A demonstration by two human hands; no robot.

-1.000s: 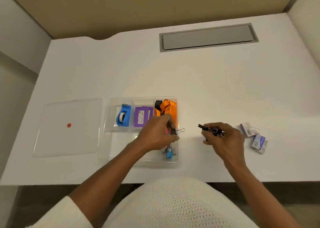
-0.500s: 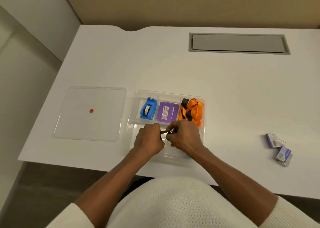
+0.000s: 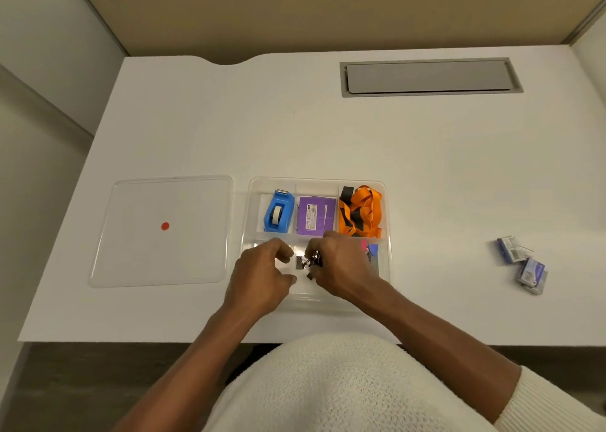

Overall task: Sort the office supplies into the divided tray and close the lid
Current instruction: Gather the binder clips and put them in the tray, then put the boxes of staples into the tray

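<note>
The clear divided tray (image 3: 386, 221) lies near the desk's front edge. Its back row holds a blue tape dispenser (image 3: 278, 211), a purple box (image 3: 315, 215) and an orange lanyard (image 3: 360, 213). Pens (image 3: 370, 254) lie in the front right compartment. My right hand (image 3: 341, 267) hovers over the front middle compartment, shut on a bunch of binder clips (image 3: 310, 261). My left hand (image 3: 262, 274) sits just left of them, fingers curled near the clips; whether it holds one is hidden. The clear lid (image 3: 160, 231) with a red dot lies flat to the tray's left.
Two small staple boxes (image 3: 521, 264) lie on the white desk far to the right. A grey cable hatch (image 3: 429, 77) is set into the desk at the back. Partition walls stand behind and at both sides.
My right hand carried the binder clips from the desk on the right into the tray and met my left hand over the front middle compartment. The view shifted left.
</note>
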